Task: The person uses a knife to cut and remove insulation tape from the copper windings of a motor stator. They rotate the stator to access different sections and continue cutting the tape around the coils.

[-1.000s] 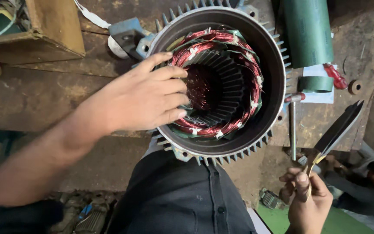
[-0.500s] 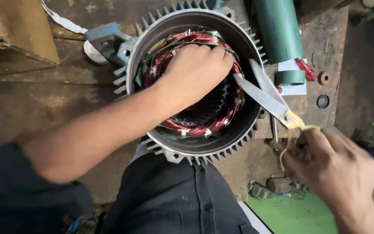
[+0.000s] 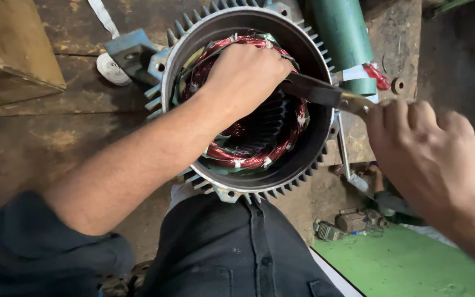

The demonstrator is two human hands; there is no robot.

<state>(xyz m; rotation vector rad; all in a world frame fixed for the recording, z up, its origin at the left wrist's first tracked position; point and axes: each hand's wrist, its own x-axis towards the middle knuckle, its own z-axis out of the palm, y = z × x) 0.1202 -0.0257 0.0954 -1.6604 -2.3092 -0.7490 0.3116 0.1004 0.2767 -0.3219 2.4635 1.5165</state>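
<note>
1. Dark cloth of the person's own shirt (image 3: 237,253) fills the near edge, just below the finned grey metal motor housing (image 3: 325,132), a round shell open at the top.
2. The right hand (image 3: 430,154) is nearest the camera, to the right of the housing. Its fingers (image 3: 413,118) are curled shut on the yellow-handled scissors (image 3: 325,94).
3. The scissors' long axis runs leftward and slightly up from those fingers. The dark blades cross the housing rim and their tips reach the left hand (image 3: 246,74). Whether the blades are apart or shut I cannot tell.
4. The left hand reaches into the housing from the lower left. Its fingers are bent together and pressed onto the red copper winding (image 3: 248,159) at the upper side; what they pinch, if anything, is hidden under the hand. This hand is the one nearer to the winding.
5. The housing holds the ring of winding with pale and green insulation slips, and the dark slotted core inside it.
6. Beyond the fingertips a green cylinder (image 3: 344,38) lies on the worn wooden bench (image 3: 45,143); a white tape roll (image 3: 110,68) sits far left.
</note>
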